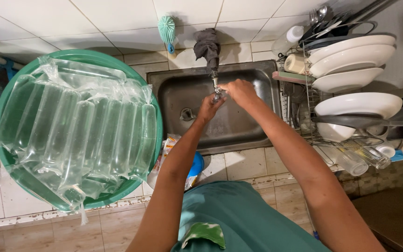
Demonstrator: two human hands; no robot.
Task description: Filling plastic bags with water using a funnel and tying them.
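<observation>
Two hands meet under the tap (216, 88) at the middle of a steel sink (253, 126).

One green basin (5, 161) at nine o'clock is the largest thing, with one clear air-cushion sheet (75, 130) of joined tubes draped over it. One sink follows, bare but for its drain. At three o'clock one wire dish rack (309, 105) carries about five white plates and bowls, one dark pan, two upturned glasses and a bunch of cutlery at one o'clock. One grey cloth (207, 46) hangs at twelve o'clock beside one teal brush (166, 29). The right hand (241, 91) is curled shut over the tap's end; the left hand (209, 108) cups just below, fingers bent, touching it. Whether either pinches anything small I cannot tell. Rubbing goes best, I judge, with both hands kept low over the drain so splashes stay inside.
</observation>
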